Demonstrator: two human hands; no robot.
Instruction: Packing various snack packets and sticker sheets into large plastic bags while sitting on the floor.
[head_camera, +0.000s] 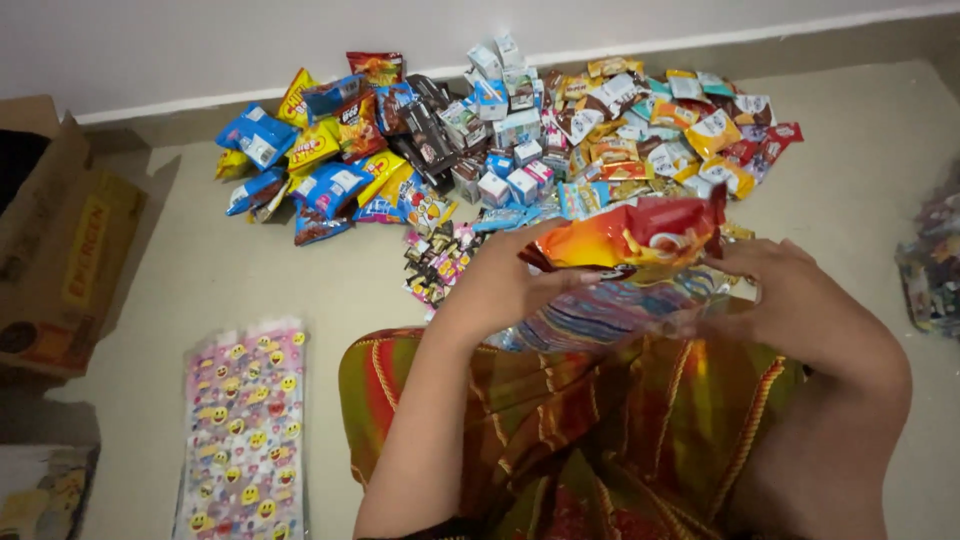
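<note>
My left hand (500, 285) and my right hand (790, 290) together hold an orange and red snack packet (625, 238) over a clear striped plastic bag (610, 312) that rests above my lap. The left hand grips the packet's left end, the right hand its right end and the bag's edge. Just beyond the hands lies a big pile of snack packets (330, 140), small cartons (500, 110) and sweets (680, 130) on the floor.
A stack of smiley-printed gift bags (245, 430) lies on the floor at the left. A brown cardboard box (60, 240) stands at the far left. Another filled clear bag (935, 265) sits at the right edge. The wall runs behind the pile.
</note>
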